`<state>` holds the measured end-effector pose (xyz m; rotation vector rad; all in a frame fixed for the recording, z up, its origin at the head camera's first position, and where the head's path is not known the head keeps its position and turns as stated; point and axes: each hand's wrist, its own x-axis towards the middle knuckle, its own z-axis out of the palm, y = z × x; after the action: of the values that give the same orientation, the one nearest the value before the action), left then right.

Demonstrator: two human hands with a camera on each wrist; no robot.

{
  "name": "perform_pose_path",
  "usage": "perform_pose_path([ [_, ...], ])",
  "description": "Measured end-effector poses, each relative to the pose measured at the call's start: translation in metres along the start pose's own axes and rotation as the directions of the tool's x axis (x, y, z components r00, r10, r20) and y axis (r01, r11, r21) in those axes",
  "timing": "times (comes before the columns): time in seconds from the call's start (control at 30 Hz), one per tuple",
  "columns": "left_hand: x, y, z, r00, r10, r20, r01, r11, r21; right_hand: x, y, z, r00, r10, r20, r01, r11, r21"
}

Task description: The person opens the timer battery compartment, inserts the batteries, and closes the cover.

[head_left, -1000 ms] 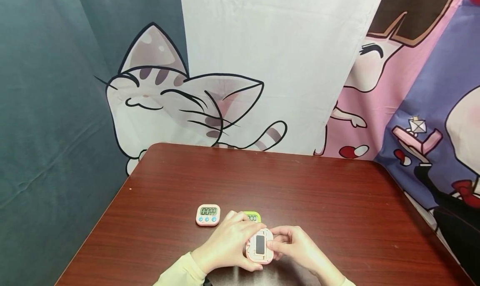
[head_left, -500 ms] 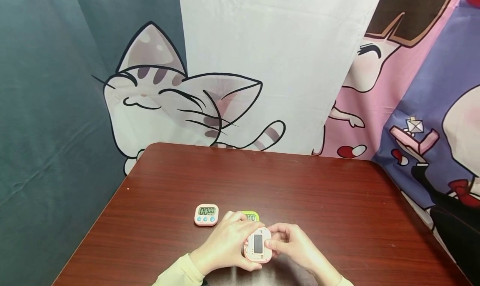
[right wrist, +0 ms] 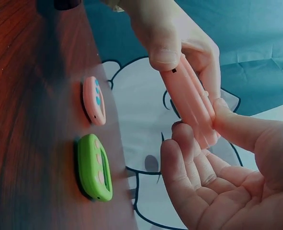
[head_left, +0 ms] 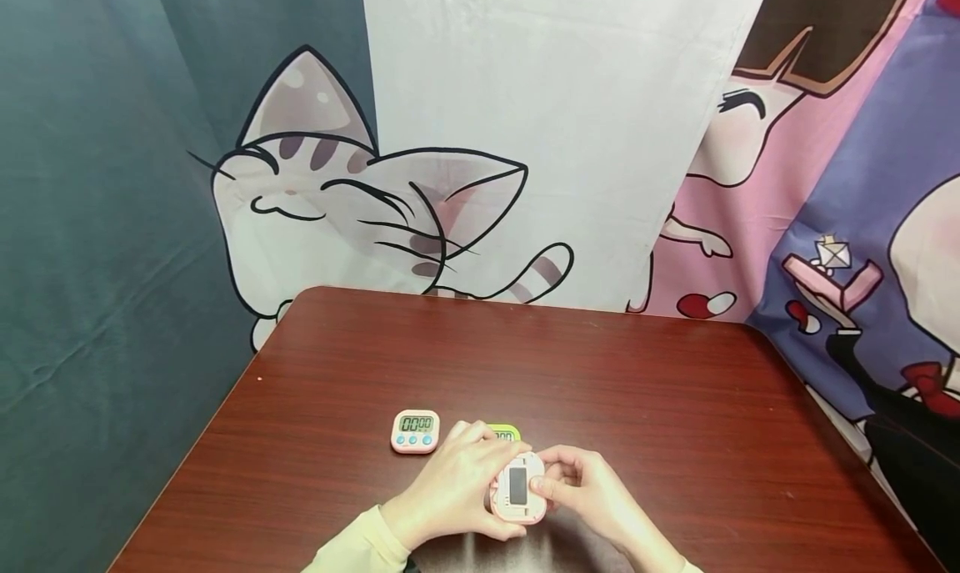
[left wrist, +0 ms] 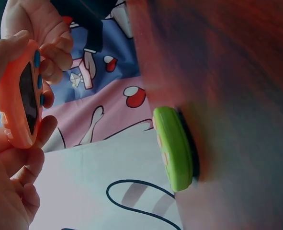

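Observation:
My left hand [head_left: 450, 494] grips a pink digital timer [head_left: 522, 513] along its left side, and the timer's back faces up toward the head view. A dark rectangle sits in the middle of that back. From the right, my right hand [head_left: 588, 485] pinches the timer's other edge, with the thumb on the back and the fingers behind. In the left wrist view the held timer's dark screen and blue buttons show on its far face. A green timer [left wrist: 172, 151] stands on the table just beyond my hands, partly hidden by the left hand in the head view.
Left of the green timer lies another pink timer [head_left: 416, 432] with blue buttons, its display reading zeros. Everything is on a reddish-brown wooden table [head_left: 600, 373]. A cartoon-printed cloth [head_left: 465, 81] hangs behind it.
The held timer and the right thumb have shifted up very slightly in the head view. Both hands keep their hold, and the two timers on the table stay in place.

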<state>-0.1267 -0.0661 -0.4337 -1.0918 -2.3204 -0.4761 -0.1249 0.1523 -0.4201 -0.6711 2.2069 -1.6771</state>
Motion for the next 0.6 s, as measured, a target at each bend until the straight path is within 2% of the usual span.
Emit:
perform_pose_path([
  [0.17,0.0013,-0.0001,-0.0014,1.000,-0.013,-0.007,0.013,1.000,0.010,-0.0019,-0.0003,0.0011,1.000,0.029,-0.010,-0.028,0.997,0.069],
  [0.3,0.0009,0.0000,-0.0010,0.999,-0.037,-0.023,0.037,0.999,0.002,-0.0028,-0.0004,0.0017,0.998,0.056,-0.019,-0.054,0.995,0.082],
  [0.6,0.0013,-0.0021,-0.0012,0.981,-0.161,-0.104,0.157,0.987,-0.039,-0.0043,-0.0027,0.0033,0.999,0.050,-0.002,-0.049,0.994,0.098],
])
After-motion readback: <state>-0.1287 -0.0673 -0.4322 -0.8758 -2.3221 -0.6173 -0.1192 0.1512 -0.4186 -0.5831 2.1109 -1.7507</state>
